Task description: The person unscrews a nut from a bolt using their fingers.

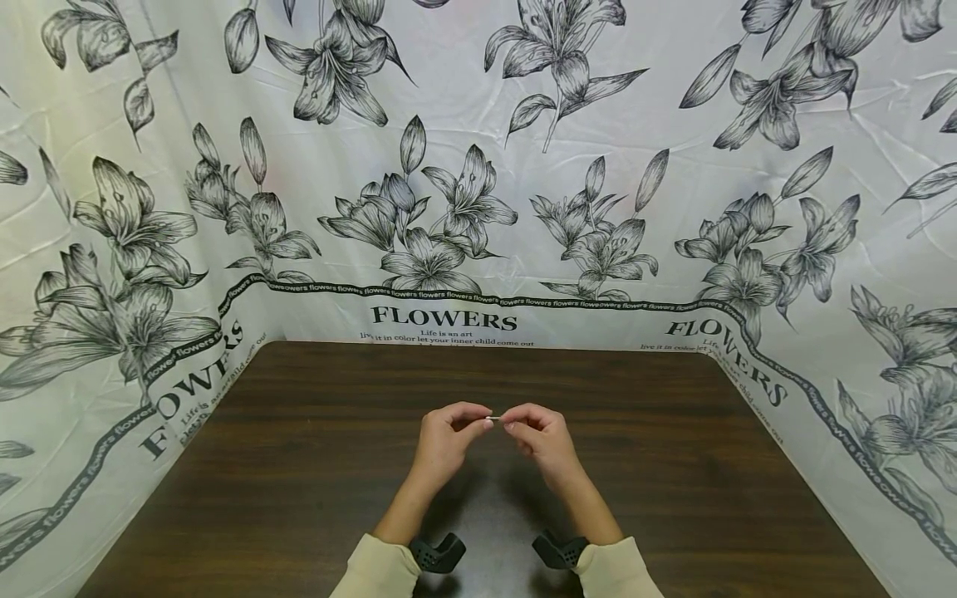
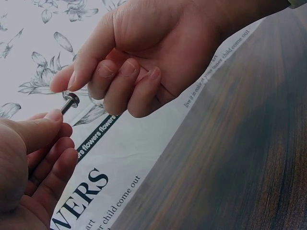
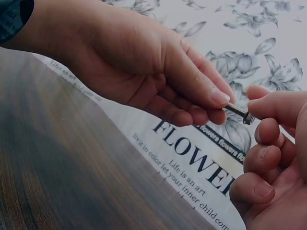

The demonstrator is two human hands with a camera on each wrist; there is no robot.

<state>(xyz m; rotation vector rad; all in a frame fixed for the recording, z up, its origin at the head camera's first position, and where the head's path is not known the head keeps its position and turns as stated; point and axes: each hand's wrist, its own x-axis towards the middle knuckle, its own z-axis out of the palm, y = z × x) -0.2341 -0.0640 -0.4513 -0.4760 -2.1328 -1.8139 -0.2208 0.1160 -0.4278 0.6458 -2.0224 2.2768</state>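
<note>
Between the hands, over the table, is a small metal bolt (image 1: pixel 493 418) with a threaded shank and a wider flanged end. My left hand (image 1: pixel 441 444) pinches the shank between thumb and index finger, as the right wrist view shows best. The flanged end of the bolt (image 3: pixel 248 118) points toward my right hand (image 1: pixel 549 444). There the right thumb and index finger (image 3: pixel 264 103) come together at that end, and the other fingers (image 2: pixel 122 86) curl toward the palm. The far tip of the shank is hidden in the left fingertips (image 2: pixel 53 116).
A dark brown wooden table (image 1: pixel 314 482) lies beneath both hands. Around its far and side edges hangs a white cloth (image 1: pixel 523 208) printed with grey flowers and lettering. Black bands (image 1: pixel 437 554) circle both wrists, beside cream sleeves (image 1: pixel 381 569).
</note>
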